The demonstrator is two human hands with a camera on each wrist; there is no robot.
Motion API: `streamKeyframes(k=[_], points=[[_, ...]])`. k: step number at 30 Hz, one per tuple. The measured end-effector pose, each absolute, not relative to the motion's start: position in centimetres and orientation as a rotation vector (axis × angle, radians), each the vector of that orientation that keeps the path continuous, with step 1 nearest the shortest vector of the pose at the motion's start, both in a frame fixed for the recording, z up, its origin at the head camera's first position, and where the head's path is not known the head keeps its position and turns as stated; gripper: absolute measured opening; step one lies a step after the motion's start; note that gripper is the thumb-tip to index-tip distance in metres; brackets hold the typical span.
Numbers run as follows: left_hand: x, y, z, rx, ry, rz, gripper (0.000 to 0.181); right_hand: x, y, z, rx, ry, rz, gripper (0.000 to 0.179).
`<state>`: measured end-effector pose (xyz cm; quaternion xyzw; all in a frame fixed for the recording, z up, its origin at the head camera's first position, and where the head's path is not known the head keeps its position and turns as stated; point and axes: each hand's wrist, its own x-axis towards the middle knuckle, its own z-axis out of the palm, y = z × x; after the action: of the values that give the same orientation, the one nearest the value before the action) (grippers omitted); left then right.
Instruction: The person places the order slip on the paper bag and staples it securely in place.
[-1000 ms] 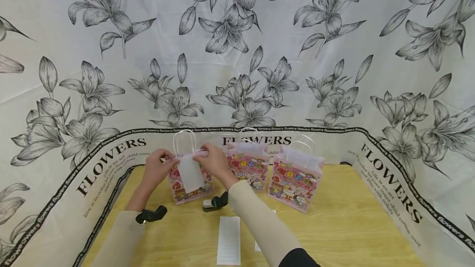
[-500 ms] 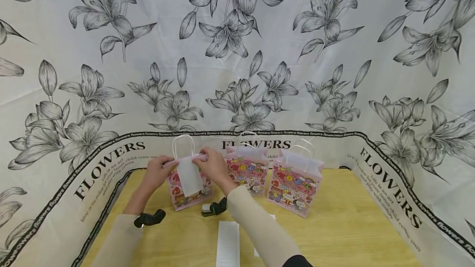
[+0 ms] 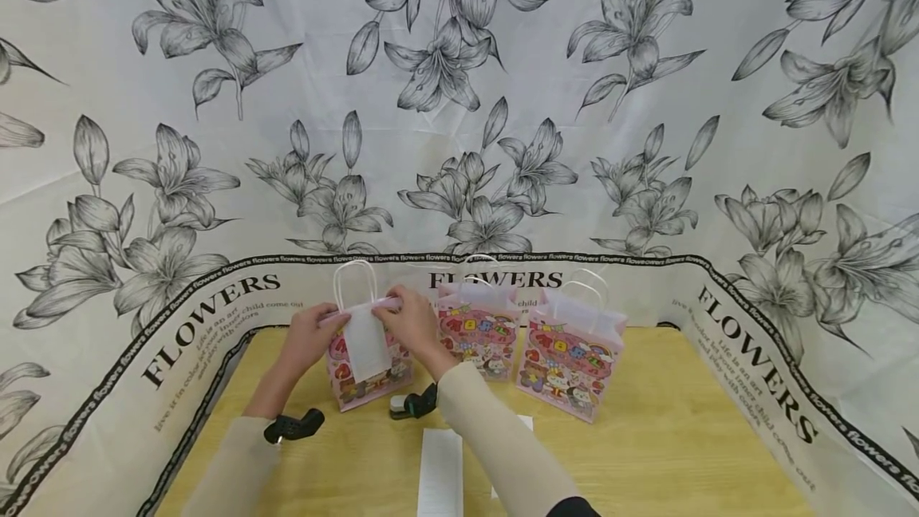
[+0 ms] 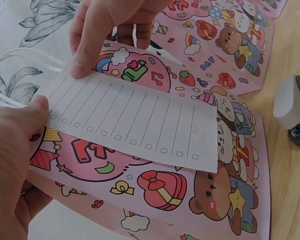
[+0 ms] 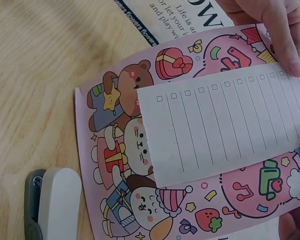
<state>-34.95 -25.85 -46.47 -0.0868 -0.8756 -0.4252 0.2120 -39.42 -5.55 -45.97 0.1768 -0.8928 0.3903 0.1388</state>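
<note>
A white checklist slip (image 3: 368, 348) with ruled lines and small boxes lies against the front of a pink cartoon paper bag (image 4: 160, 192), its top edge at the bag's mouth. My left hand (image 3: 305, 337) pinches the bag's rim at the slip's upper left corner, thumb in front and fingers behind or inside. At the upper right corner, my right hand (image 3: 418, 325) presses its thumb on the slip and grips the rim. The bag stands at the left on the wooden table, white handles up. Just right of its base lies a small stapler (image 3: 412, 404), also seen in both wrist views.
Two matching pink bags, one in the middle (image 3: 477, 333) and one at the right (image 3: 570, 361), stand beside the held bag. Another white slip (image 3: 441, 469) lies at the table's front, and a further white paper (image 3: 526, 421) is partly hidden under my right sleeve.
My left hand has shifted slightly right, its thumb now over the slip's corner. My right hand keeps its hold. The head view has tilted a little, so the scene sits lower.
</note>
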Motion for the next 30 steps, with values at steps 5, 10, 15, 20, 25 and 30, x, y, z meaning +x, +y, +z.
streamKeyframes(k=[5,10,15,20,25,30], points=[[-35.1,-25.5,-46.3,-0.203,-2.422,-1.211,0.024,-39.6,-5.2,-45.6,0.517,-2.585,1.121,0.028],[-34.8,-25.3,-47.0,-0.173,-2.452,-1.288,0.028,-39.1,-4.8,-45.9,0.519,-2.598,1.144,0.028],[-34.5,-25.3,-47.8,-0.163,-2.444,-1.280,0.026,-38.4,-4.5,-46.2,0.586,-2.626,1.091,0.042],[-34.4,-25.1,-48.2,-0.206,-2.399,-1.273,0.020,-37.4,-4.0,-46.0,0.572,-2.591,1.023,0.061],[-34.3,-25.1,-48.0,-0.196,-2.361,-1.257,0.019,-35.5,-3.3,-45.9,0.575,-2.401,1.092,0.039],[-34.8,-25.2,-47.2,-0.239,-2.322,-1.204,0.019,-34.3,-2.1,-46.4,0.537,-2.225,1.130,0.016]])
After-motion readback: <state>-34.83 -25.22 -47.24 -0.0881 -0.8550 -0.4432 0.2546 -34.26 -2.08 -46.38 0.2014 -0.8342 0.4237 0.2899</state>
